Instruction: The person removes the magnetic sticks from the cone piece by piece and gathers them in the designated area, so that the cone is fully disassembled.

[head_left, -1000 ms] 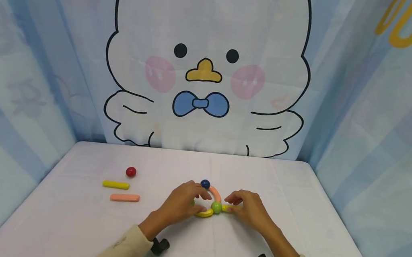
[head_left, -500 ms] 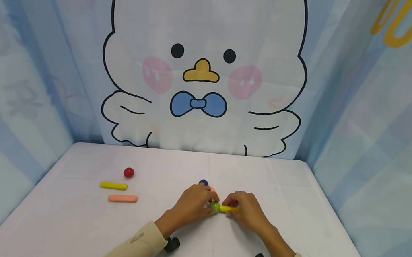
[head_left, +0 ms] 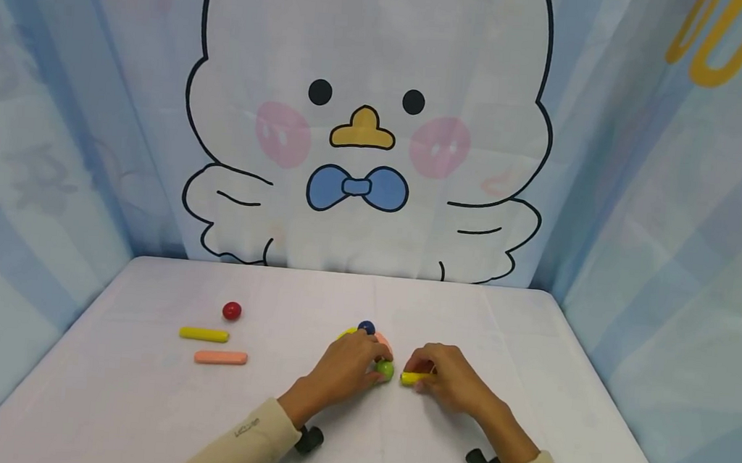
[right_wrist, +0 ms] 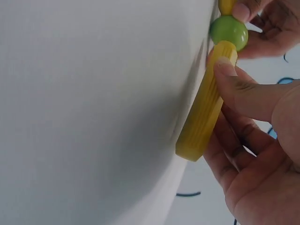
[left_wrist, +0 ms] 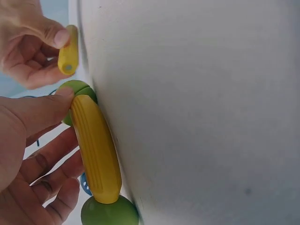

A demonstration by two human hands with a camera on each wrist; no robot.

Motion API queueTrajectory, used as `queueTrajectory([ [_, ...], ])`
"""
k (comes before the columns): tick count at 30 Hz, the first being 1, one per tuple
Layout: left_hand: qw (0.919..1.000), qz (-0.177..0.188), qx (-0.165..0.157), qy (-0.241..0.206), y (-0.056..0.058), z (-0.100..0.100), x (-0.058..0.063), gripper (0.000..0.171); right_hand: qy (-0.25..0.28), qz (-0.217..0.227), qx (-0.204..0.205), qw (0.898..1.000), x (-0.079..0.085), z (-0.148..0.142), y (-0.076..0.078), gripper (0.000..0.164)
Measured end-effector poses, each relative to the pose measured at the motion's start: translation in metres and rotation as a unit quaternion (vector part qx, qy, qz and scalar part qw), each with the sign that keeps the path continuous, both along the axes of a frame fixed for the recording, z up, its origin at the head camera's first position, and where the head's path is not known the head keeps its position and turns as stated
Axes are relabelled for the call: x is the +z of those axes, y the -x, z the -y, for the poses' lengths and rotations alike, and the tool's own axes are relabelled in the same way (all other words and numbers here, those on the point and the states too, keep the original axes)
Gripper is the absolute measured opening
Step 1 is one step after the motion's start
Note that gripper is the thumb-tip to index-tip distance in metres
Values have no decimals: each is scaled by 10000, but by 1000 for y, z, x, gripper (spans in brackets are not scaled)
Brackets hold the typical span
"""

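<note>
Near the middle of the table, my left hand (head_left: 347, 366) pinches a green ball (head_left: 385, 370) between thumb and fingers. Joined to that ball is a curved yellow rod (left_wrist: 97, 150), whose other end meets a second green ball (left_wrist: 110, 212). Behind the left hand, a dark blue ball (head_left: 366, 327) connects a curved orange rod (head_left: 385, 343) and another yellow rod (head_left: 346, 333), both partly covered by the hand. To the right, my right hand (head_left: 454, 377) holds a straight yellow rod (right_wrist: 204, 110) between thumb and fingers. A small gap separates it from the green ball in the head view.
On the table's left side lie a red ball (head_left: 232, 311), a loose yellow rod (head_left: 204, 335) and an orange rod (head_left: 221, 358). A printed cloth backdrop (head_left: 357, 241) rises behind the table's far edge (head_left: 471, 284).
My left hand has moved right and taken hold of the green ball. The yellow rod in my right hand, earlier against that ball, has come away slightly to the right.
</note>
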State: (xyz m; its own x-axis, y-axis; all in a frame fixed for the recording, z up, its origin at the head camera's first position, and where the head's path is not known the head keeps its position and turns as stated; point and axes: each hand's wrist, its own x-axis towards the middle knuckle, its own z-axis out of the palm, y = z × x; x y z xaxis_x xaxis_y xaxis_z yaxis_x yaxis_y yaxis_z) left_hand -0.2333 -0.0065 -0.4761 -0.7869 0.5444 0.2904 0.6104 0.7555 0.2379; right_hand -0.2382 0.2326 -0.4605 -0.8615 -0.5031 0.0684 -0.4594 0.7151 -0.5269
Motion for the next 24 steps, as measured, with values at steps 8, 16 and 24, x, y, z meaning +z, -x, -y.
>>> queueTrajectory([
  [8,9999,82,-7,-81,-1,1,1,28,-1,-22,-746,9972,4,-30,7,25],
  [16,9998,135,-38,-168,0,2,0,27,-56,-215,-1137,9933,1,-62,17,25],
  [24,9998,94,-64,-174,0,-1,-1,27,-177,-335,-1357,9900,-2,-78,23,23],
])
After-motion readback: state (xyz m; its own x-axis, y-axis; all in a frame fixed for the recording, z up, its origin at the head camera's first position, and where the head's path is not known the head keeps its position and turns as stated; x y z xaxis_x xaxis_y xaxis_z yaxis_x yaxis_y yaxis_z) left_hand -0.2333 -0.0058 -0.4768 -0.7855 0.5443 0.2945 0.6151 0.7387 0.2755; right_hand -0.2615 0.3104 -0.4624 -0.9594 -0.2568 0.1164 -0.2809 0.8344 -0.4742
